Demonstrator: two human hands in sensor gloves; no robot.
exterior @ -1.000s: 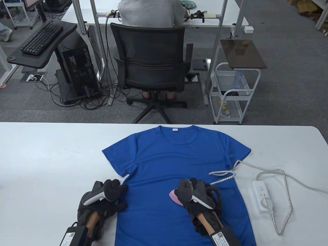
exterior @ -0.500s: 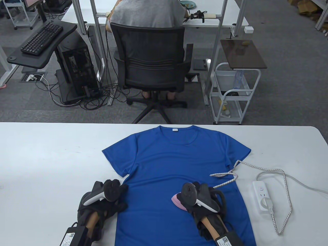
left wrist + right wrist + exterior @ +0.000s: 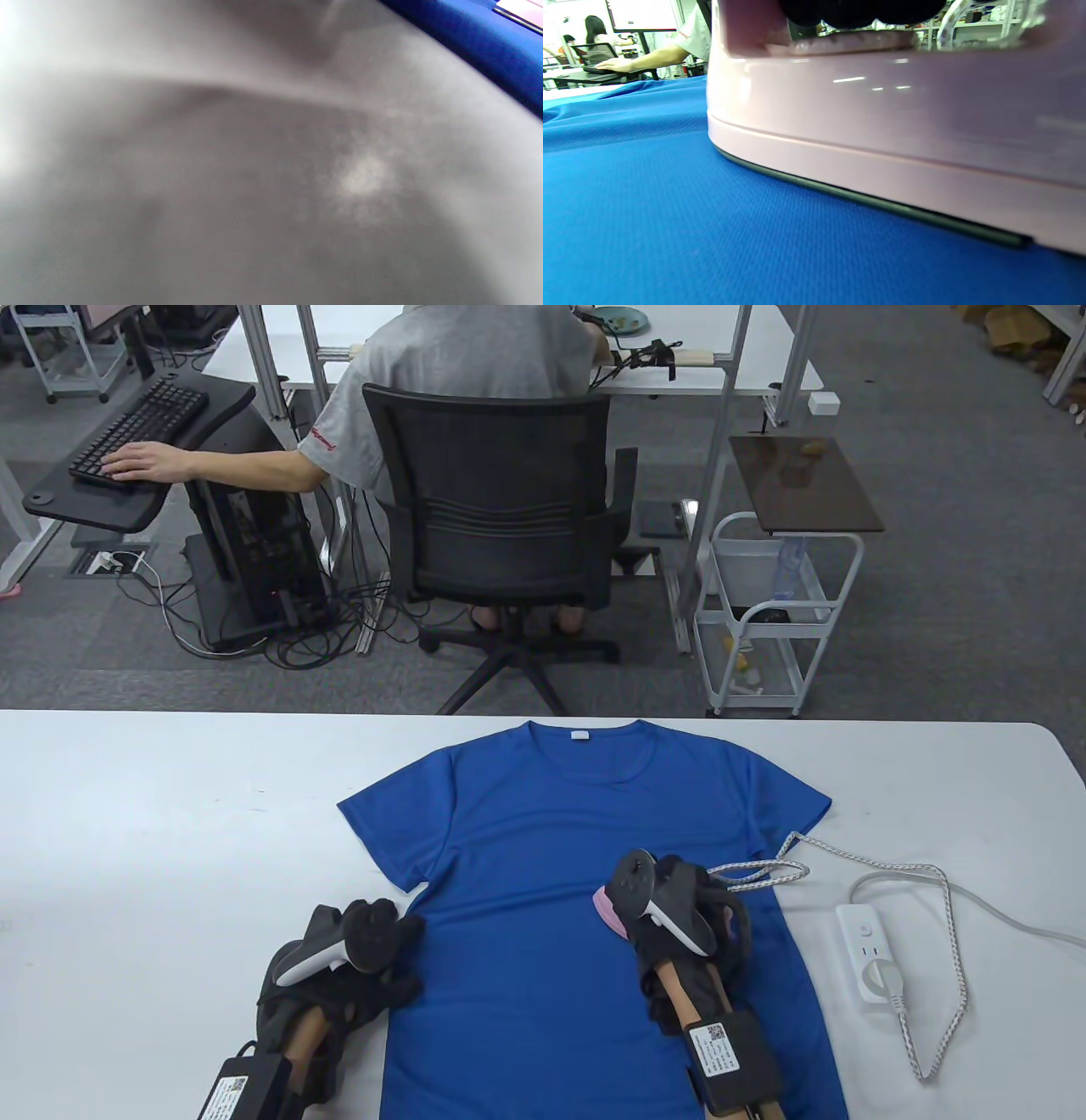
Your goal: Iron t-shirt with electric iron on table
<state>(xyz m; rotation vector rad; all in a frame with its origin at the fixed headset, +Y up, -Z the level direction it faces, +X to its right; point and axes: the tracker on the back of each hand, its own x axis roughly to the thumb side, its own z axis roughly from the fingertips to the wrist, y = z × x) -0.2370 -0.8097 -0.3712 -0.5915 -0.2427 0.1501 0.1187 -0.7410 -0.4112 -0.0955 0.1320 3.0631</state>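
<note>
A blue t-shirt [image 3: 543,831] lies flat on the white table [image 3: 170,831], collar at the far side. My right hand [image 3: 679,903] grips the handle of a pink electric iron [image 3: 607,908], which stands on the shirt's right half. In the right wrist view the iron [image 3: 882,127] has its soleplate flat on the blue cloth [image 3: 670,220], with dark glove fingers [image 3: 861,10] over the handle. My left hand [image 3: 377,954] rests on the table at the shirt's left edge, holding nothing. The left wrist view is blurred, showing only the table and a strip of the shirt [image 3: 479,38].
The iron's white braided cord [image 3: 755,875] loops over the shirt's right side and runs to a white power strip [image 3: 870,954] on the table's right. Beyond the table a person sits in a black office chair [image 3: 501,500]. A white trolley [image 3: 776,619] stands to the right.
My right hand has slid the iron away from me and slightly right across the shirt, and the cord loop has bunched up. The left hand has stayed put. The seated person reached to a keyboard.
</note>
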